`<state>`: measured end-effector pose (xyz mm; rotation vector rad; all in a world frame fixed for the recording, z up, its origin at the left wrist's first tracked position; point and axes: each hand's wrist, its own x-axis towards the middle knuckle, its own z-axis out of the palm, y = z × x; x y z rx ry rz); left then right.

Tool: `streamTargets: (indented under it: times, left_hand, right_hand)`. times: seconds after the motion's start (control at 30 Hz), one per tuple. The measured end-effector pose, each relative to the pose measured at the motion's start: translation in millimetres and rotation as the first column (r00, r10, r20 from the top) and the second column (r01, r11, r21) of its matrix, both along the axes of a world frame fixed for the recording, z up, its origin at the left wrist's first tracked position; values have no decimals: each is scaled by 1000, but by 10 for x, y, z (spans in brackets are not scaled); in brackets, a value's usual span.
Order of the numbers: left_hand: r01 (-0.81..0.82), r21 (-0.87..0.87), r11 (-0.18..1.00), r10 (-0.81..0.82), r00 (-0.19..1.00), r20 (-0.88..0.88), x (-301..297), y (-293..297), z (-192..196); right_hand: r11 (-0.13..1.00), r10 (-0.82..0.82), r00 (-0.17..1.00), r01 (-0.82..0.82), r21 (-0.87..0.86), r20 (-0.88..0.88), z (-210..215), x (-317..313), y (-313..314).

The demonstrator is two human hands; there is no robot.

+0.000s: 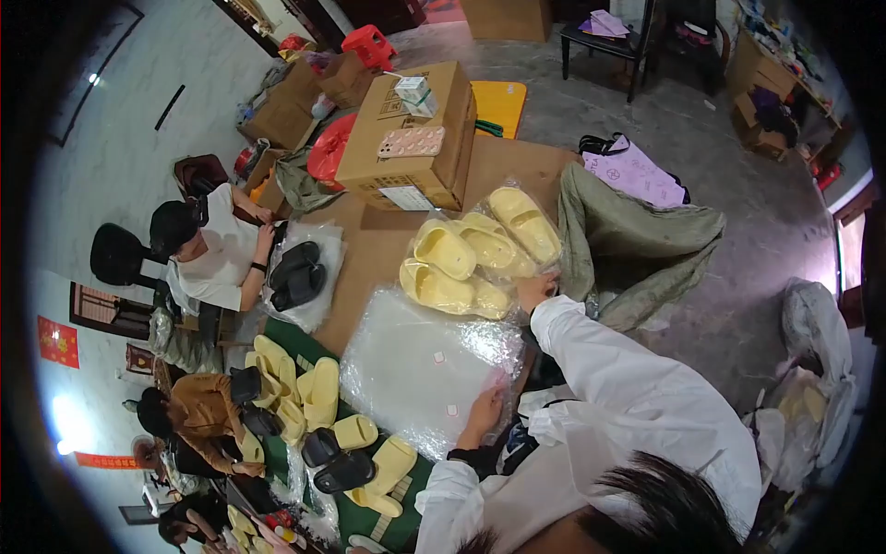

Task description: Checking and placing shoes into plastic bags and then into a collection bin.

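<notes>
Head view: my left hand (pixel 484 411) rests flat, fingers spread, on right edge of stack of clear plastic bags (pixel 425 365) at near end of table (pixel 369 245); nothing gripped. My right hand (pixel 533 291) reaches bagged yellow slippers (pixel 480 249) mid-table, toward right edge; fingers touch bag corner, closure not discernible. Judgement: bags light, limp, slippery; pinch single corner. Slippers soft foam, light; grasp bag neck. Cardboard box (pixel 415 138) at far end.
</notes>
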<state>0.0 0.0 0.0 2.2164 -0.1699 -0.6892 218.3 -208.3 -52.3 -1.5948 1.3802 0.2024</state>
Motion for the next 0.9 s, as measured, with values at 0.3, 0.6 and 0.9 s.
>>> streamTargets:
  times: [0.3, 0.6, 0.9]
  left_hand:
    - [-14, -52, 999, 17, 999, 48, -123, 67, 46]
    - [-12, -25, 1000, 13, 999, 35, -138, 187, 97]
    - [81, -146, 986, -68, 994, 89, 22, 14, 182]
  right_hand:
    - [784, 558, 701, -271, -559, 443, -985, 57, -395]
    - [957, 181, 900, -68, -282, 396, -14, 28, -86]
    - [677, -393, 771, -127, 725, 501, 327, 155, -305]
